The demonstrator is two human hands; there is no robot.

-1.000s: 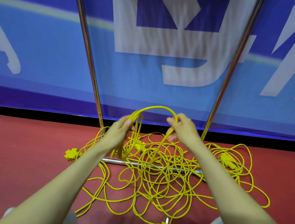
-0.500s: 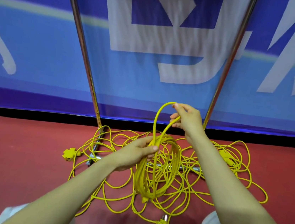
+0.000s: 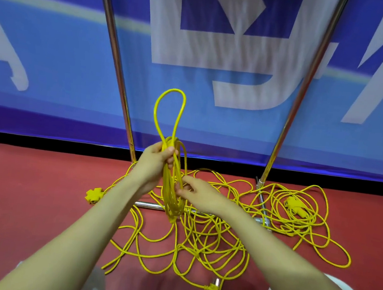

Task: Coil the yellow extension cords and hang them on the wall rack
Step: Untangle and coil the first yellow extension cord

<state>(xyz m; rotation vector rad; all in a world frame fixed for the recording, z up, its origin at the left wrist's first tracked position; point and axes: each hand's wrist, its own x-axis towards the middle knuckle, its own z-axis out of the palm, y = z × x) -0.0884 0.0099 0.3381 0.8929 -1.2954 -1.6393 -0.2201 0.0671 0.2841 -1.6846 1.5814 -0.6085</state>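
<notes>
- Red floor (image 3: 22,196) carries most yellow cords (image 3: 211,246) loose, tangled beneath the rack (image 3: 298,97).
- Left hand (image 3: 155,162) grasps a small coil (image 3: 170,200); right hand (image 3: 198,190) seemingly pinches its strand.
- Nothing hangs yet.

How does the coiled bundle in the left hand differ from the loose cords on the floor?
The coiled bundle hangs in narrow, gathered loops, gripped by the left hand; the loose cords sprawl in wide tangled loops. The coiled bundle is held above the red floor; the loose cords lie on it. Both are yellow.
</notes>
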